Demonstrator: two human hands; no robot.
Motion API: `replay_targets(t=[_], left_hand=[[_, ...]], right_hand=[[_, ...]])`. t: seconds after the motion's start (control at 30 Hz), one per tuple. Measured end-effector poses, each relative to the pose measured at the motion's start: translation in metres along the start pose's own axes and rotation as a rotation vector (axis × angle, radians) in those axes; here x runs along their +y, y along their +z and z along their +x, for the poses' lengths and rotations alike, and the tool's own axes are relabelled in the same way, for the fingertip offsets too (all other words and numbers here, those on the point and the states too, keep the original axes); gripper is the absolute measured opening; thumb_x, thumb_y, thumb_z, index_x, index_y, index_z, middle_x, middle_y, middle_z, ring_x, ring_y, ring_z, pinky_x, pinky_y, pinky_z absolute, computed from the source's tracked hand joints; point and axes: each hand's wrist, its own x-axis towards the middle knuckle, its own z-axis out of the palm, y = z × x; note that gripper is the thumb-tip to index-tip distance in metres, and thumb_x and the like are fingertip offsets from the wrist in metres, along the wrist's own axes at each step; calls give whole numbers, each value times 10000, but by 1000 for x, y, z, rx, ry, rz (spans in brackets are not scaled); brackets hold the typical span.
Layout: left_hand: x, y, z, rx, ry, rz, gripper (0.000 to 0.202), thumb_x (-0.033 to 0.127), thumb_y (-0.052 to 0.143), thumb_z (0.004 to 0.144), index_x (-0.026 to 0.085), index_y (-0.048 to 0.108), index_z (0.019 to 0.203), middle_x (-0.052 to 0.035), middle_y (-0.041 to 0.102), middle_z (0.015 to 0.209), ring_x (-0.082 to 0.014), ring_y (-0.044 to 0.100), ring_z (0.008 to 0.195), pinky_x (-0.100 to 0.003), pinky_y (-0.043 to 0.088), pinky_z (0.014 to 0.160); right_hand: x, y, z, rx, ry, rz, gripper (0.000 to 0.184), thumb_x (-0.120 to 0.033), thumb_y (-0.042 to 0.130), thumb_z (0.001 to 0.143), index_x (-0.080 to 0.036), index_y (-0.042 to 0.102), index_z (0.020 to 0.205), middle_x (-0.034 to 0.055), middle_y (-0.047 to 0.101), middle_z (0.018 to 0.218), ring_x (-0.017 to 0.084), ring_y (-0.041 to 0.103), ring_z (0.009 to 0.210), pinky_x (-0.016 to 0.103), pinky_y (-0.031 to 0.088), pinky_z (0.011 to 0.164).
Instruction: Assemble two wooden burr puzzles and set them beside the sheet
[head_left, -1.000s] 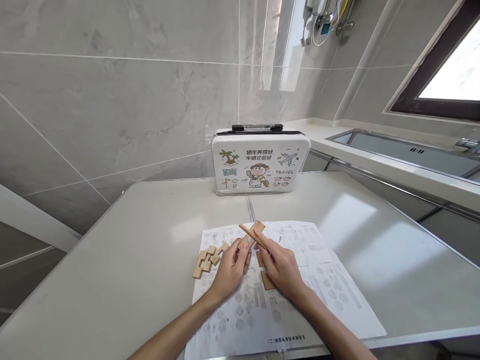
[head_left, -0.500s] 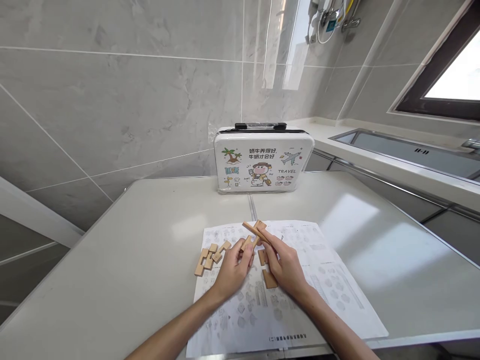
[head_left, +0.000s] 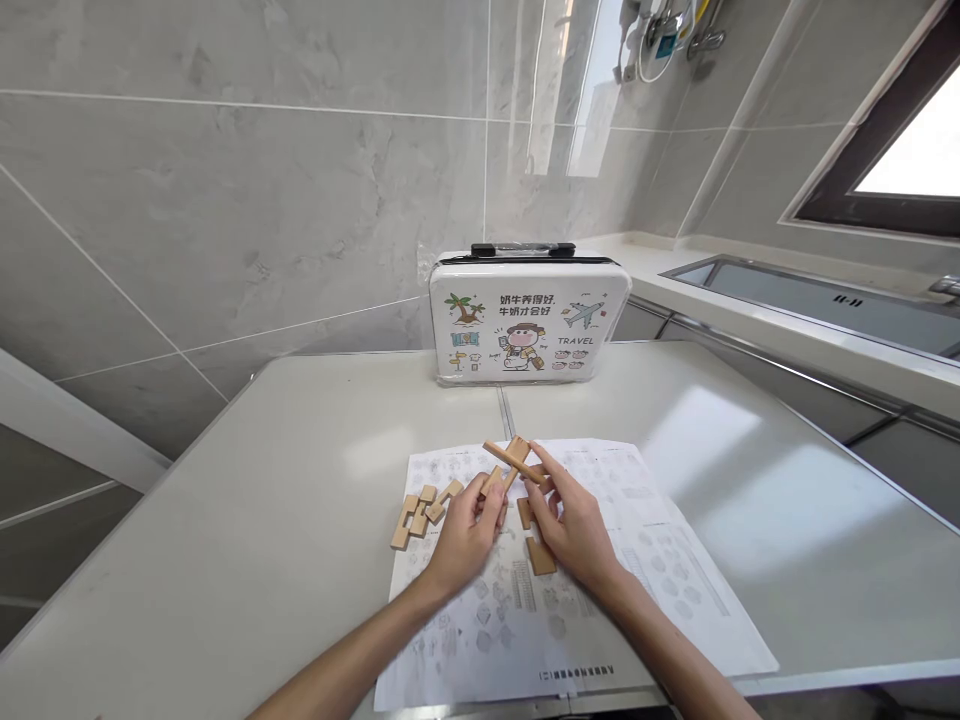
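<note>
My left hand [head_left: 472, 525] is closed on a notched wooden puzzle piece [head_left: 517, 450] that points up and away from me. A thin wooden stick-like piece [head_left: 504, 456] lies across it at a slant, and the fingers of my right hand [head_left: 571, 515] grip its near end. Below my right hand, partly covered by it, a notched wooden piece [head_left: 523, 513] and a flat wooden block [head_left: 541, 556] rest on the printed sheet [head_left: 600, 620]. Left of my left hand sits a cluster of several notched wooden pieces [head_left: 418, 522].
A white cartoon-printed case [head_left: 529, 325] with a black handle stands at the back of the pale table [head_left: 300, 540]. Behind it is a grey tiled wall [head_left: 247, 200]. A counter with a sink [head_left: 817, 295] runs along the right.
My right hand's fingers have shifted slightly and spread along the thin piece, its near end showing more. The left hand has barely moved. The view has shifted a little.
</note>
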Motion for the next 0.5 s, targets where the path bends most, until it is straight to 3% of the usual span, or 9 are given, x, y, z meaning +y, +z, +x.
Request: replay_targets(t=[0.1,0.23,0.5], left_hand=[[0,-1,2,33,5,14,431,566,454,1052,218,449,796,38,472,676,-122,421,593,-260,358,580],[-1,-2,3,67,18,36,431,569,433,1059,219,454,808,36,482,675,-123,428,596,-263,377,596],[-1,-2,3,73,43,129,434,556,424,1066,216,483,804,27,515,693,-135,453,613,-274,376,614]], right_hand=[[-1,-6,0,44,93,2,502,-372,534,1036,-214,477,1509,87,723,1140,170,682,722,305,566,623],[-6,-16,-11,-18,146,-117,346,-434,585,1001,-239,588,1287,71,702,1099,202,696,805,333,575,670],[-11,-15,-46,-93,84,-413,214,-453,650,932,-245,600,951,60,677,906,261,693,775,334,499,592]])
